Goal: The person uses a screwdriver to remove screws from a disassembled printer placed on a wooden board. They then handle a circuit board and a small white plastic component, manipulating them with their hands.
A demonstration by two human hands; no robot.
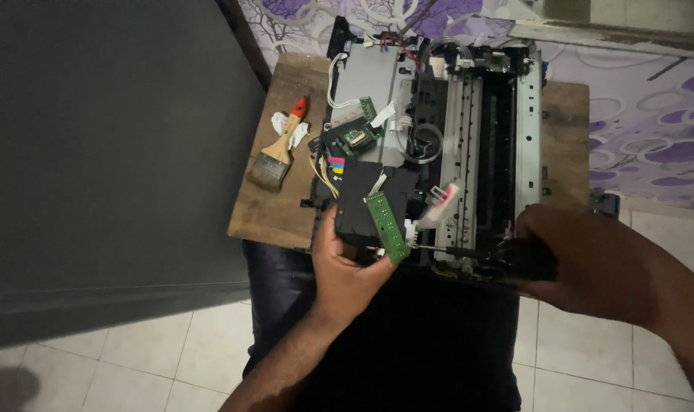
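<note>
An opened printer chassis [469, 130] with bare metal frame, cables and circuit boards lies on a small wooden board [274, 206] across my lap. My left hand [345, 267] grips the near left corner of its black ink block [362, 202], fingers touching a narrow green circuit strip [385, 225]. My right hand [591, 263] is closed around the black handle of a screwdriver [469, 250]; its thin shaft points left, tip at a white part beside the green strip.
A paintbrush [274, 160] with a wooden handle and red tip lies on the board's left side, next to crumpled white paper [286, 126]. A dark panel [110, 152] fills the left. Purple patterned fabric [652, 130] lies behind; pale floor tiles below.
</note>
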